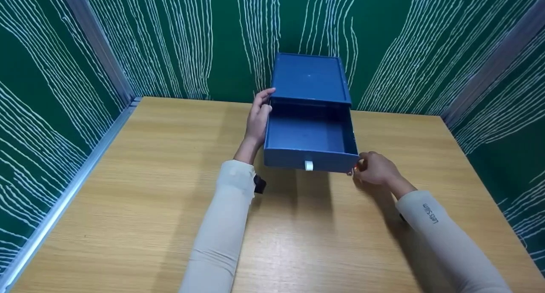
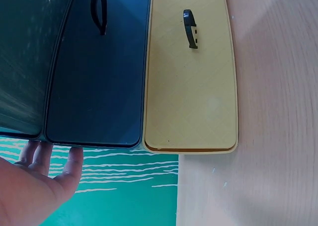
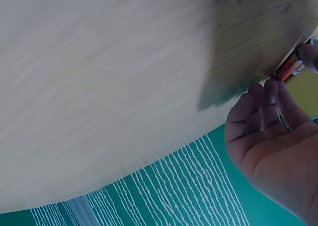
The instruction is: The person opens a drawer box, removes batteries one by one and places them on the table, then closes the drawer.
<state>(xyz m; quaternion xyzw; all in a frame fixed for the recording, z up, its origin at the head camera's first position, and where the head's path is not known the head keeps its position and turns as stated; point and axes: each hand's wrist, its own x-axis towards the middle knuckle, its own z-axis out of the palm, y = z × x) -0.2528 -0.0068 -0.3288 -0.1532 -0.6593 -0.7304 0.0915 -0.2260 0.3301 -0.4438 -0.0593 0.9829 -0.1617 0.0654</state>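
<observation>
A blue drawer unit (image 1: 311, 78) stands at the back of the table, its top drawer (image 1: 308, 133) pulled out, with nothing visible inside. My left hand (image 1: 258, 118) rests against the unit's left side, by the junction of drawer and casing. In the left wrist view its fingertips (image 2: 74, 156) touch that side, below a dark blue drawer front (image 2: 99, 82). Close by the open drawer's lower right corner, my right hand (image 1: 377, 168) pinches a small orange-red cylinder with a silver end, which looks like a battery (image 3: 289, 67), between thumb and fingers.
Beside the dark blue front in the left wrist view is a yellow drawer front (image 2: 191, 97) with a dark loop handle. A white tab (image 1: 308, 165) sits on the open drawer's front. Green walls with white lines (image 1: 230, 41) enclose the wooden table (image 1: 140, 191).
</observation>
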